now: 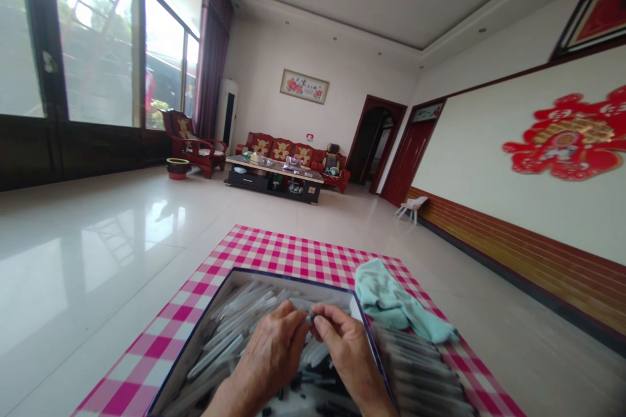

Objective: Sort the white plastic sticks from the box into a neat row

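Pinching a small dark piece (312, 317) over the near box (293, 279) of translucent tubes (235, 319), the right hand (347, 342) met the left hand (274, 344), curled closed, its hold hidden; a teal cloth (384, 293) lay right.

So the worktop (124, 371) had a pink-and-white checked cloth (293, 255) over it, with a shallow blue-edged box (293, 278) on top, a crumpled mint towel (384, 290) by its far right corner, and slim greyish sticks (420, 365), kinda blurry, alongside.
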`<state>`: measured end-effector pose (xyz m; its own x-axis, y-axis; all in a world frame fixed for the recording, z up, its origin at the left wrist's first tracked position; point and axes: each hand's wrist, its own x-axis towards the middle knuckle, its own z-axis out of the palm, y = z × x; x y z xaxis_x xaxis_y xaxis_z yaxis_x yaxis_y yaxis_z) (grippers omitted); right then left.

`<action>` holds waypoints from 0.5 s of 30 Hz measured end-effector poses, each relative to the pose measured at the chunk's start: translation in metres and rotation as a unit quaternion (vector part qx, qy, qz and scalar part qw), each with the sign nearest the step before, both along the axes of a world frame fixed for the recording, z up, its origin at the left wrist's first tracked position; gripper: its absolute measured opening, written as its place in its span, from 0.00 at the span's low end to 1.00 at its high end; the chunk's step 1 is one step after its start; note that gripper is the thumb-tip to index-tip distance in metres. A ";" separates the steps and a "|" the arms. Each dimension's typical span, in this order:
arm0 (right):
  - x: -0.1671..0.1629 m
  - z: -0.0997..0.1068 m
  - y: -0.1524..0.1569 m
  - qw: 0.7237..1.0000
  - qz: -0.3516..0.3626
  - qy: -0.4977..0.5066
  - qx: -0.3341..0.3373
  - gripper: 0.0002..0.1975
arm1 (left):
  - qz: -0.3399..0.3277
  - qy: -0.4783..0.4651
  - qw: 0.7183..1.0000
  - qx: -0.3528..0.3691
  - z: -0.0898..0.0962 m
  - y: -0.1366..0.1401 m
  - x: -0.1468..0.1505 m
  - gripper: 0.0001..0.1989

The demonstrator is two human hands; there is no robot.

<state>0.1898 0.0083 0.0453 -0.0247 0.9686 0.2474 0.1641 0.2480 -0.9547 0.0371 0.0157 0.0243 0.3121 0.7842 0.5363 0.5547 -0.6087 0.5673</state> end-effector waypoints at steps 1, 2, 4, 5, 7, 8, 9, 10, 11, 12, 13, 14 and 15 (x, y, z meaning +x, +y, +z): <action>0.001 0.003 -0.001 1.000 0.002 0.000 -0.005 0.14 | -0.001 0.001 1.000 0.000 0.000 0.000 0.000 0.13; 0.002 0.005 -0.001 1.000 0.005 0.000 -0.013 0.14 | -0.002 0.001 1.000 0.000 -0.001 0.000 0.001 0.14; 0.003 0.007 0.000 0.999 0.015 -0.006 -0.028 0.15 | -0.004 0.001 1.000 0.001 -0.001 -0.001 0.001 0.14; 0.005 0.007 0.000 0.999 0.022 -0.014 -0.032 0.15 | -0.004 0.001 1.000 0.002 -0.001 -0.001 0.001 0.14; 0.007 0.006 0.000 0.998 0.032 -0.041 -0.026 0.15 | -0.007 0.002 1.000 0.004 0.000 -0.001 0.002 0.14; 0.008 0.005 0.000 0.997 0.035 -0.060 -0.017 0.15 | -0.009 0.003 1.000 0.005 0.000 -0.001 0.002 0.13; 0.008 0.004 0.000 0.996 0.035 -0.081 -0.005 0.15 | -0.011 0.004 1.000 0.006 0.000 -0.001 0.001 0.13; 0.009 0.003 0.000 0.994 0.032 -0.104 0.007 0.15 | -0.013 0.006 1.000 0.008 0.000 -0.001 0.001 0.13; 0.009 0.002 -0.001 0.991 0.026 -0.129 0.020 0.15 | -0.013 0.009 1.000 0.008 0.000 -0.001 0.002 0.13; 0.008 0.001 -0.001 0.988 0.017 -0.153 0.034 0.15 | -0.013 0.013 1.000 0.008 0.000 -0.001 0.002 0.13; 0.007 -0.001 -0.001 0.983 0.005 -0.175 0.049 0.15 | -0.012 0.017 1.000 0.007 0.000 -0.002 0.002 0.13; 0.006 -0.003 0.000 0.979 -0.008 -0.195 0.066 0.16 | -0.011 0.022 1.000 0.006 -0.001 -0.002 0.002 0.14; 0.004 -0.005 0.001 0.973 -0.023 -0.212 0.086 0.16 | -0.012 0.026 1.000 0.006 -0.001 -0.002 0.003 0.14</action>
